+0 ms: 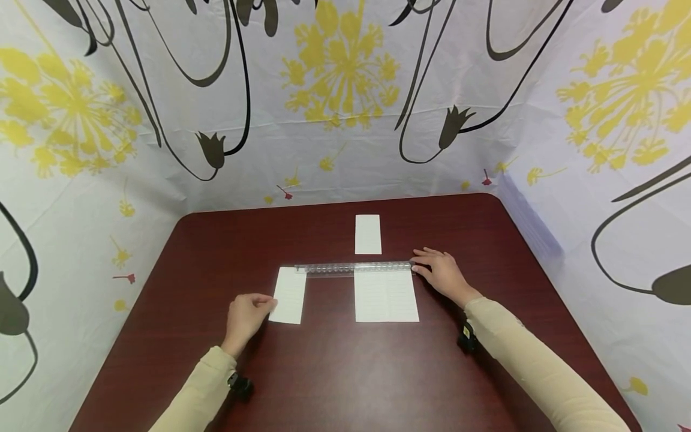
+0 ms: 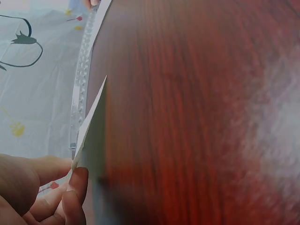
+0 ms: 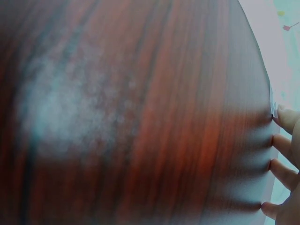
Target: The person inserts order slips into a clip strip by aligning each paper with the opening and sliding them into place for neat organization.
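Observation:
A slim white sheet of paper (image 1: 288, 295) lies at the left of the table, lifted at an angle in the left wrist view. My left hand (image 1: 249, 318) pinches its left edge between thumb and fingers (image 2: 80, 183). Across the tops of this sheet and a wider white sheet (image 1: 386, 298) runs a clear plastic ruler-like strip (image 1: 330, 269). At the strip's right end, my right hand (image 1: 441, 275) rests with fingers spread and fingertips on the table. Its thumb (image 3: 286, 118) touches the strip's end.
A third, small white sheet (image 1: 368, 234) lies beyond the strip. The dark red wooden table (image 1: 378, 378) has rounded far corners. Flower-patterned cloth (image 1: 345, 156) hangs around its back and sides.

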Demonstrator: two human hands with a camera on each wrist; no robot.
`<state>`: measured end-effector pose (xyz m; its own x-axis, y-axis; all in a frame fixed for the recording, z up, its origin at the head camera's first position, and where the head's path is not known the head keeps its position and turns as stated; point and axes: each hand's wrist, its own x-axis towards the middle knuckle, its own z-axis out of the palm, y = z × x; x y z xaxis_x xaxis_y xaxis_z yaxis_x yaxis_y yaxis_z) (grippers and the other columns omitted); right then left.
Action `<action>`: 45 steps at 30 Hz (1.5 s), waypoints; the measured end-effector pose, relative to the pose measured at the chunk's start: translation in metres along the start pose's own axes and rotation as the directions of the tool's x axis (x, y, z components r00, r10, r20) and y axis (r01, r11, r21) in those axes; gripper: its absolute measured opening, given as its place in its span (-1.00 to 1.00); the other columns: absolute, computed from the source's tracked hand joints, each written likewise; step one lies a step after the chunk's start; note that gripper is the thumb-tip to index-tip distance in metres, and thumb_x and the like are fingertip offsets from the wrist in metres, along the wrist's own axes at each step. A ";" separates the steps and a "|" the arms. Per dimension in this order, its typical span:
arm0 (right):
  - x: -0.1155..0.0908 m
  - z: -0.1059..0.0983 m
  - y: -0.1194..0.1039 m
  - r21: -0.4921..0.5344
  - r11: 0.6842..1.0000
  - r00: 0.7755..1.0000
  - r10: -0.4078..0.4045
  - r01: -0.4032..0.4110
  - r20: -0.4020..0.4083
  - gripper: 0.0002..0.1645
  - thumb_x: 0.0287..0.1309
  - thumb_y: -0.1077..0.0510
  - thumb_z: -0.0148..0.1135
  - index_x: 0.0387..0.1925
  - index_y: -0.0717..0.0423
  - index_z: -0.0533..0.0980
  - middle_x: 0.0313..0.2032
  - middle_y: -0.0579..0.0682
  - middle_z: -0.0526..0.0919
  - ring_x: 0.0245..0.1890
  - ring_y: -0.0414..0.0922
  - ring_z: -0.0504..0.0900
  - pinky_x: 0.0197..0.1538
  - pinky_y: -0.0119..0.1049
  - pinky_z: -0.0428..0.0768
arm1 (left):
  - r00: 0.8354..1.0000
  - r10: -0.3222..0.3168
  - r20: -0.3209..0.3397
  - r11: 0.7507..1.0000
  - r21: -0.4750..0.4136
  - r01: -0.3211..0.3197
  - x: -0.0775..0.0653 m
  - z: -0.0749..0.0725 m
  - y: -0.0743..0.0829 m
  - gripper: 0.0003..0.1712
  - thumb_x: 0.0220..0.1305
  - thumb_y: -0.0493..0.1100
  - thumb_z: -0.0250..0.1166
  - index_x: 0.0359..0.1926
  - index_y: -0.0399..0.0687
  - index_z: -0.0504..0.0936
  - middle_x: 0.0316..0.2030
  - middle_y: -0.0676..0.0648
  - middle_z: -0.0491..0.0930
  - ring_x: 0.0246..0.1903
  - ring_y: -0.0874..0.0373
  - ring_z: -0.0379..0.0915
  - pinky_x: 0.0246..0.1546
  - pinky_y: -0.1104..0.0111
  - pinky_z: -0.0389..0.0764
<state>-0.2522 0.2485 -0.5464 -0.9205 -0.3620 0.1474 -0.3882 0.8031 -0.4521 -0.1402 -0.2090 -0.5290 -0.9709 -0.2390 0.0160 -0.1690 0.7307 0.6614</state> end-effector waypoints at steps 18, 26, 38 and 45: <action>0.000 0.001 0.001 -0.003 1.000 1.000 -0.001 0.001 -0.004 -0.53 0.34 0.01 0.20 0.20 0.12 0.56 0.33 0.12 0.50 0.43 0.18 0.32 0.41 0.40 0.12 | 0.997 -0.002 0.076 0.997 0.074 -0.003 0.001 -0.009 0.008 -0.74 0.18 0.00 0.37 -0.27 -0.08 0.81 -0.38 -0.07 0.79 -0.56 0.24 0.49 -0.59 0.39 0.43; 0.000 0.001 0.001 -0.008 1.000 1.000 0.007 -0.007 0.000 -0.53 0.35 0.01 0.20 0.20 0.11 0.56 0.33 0.11 0.50 0.44 0.17 0.32 0.41 0.39 0.12 | 0.997 0.020 0.078 0.997 0.075 -0.026 0.002 -0.007 0.012 -0.78 0.19 -0.02 0.38 -0.29 -0.05 0.81 -0.39 -0.05 0.79 -0.60 0.25 0.41 -0.61 0.42 0.40; 0.001 0.000 0.001 -0.012 1.000 1.000 0.005 -0.005 0.004 -0.52 0.35 0.01 0.19 0.21 0.11 0.55 0.34 0.11 0.49 0.44 0.17 0.31 0.41 0.38 0.12 | 0.832 0.544 0.113 0.799 0.235 -0.554 0.014 -0.005 0.015 -0.64 0.19 -0.06 0.44 0.01 -0.03 0.73 -0.07 -0.05 0.75 -0.09 0.03 0.62 -0.06 0.07 0.62; 0.001 0.000 0.000 -0.007 1.000 1.000 0.007 -0.007 0.007 -0.53 0.35 0.01 0.19 0.21 0.11 0.55 0.34 0.11 0.49 0.44 0.17 0.31 0.42 0.38 0.12 | 0.642 0.679 0.357 0.583 0.270 -0.766 0.015 -0.001 0.011 -0.48 0.23 0.07 0.36 0.19 0.04 0.63 0.23 -0.02 0.60 0.25 -0.02 0.50 0.26 -0.03 0.45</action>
<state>-0.2527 0.2483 -0.5467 -0.9230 -0.3592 0.1381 -0.3817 0.8091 -0.4468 -0.1563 -0.2052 -0.5201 -0.7986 0.5705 0.1916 0.5995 0.7820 0.1705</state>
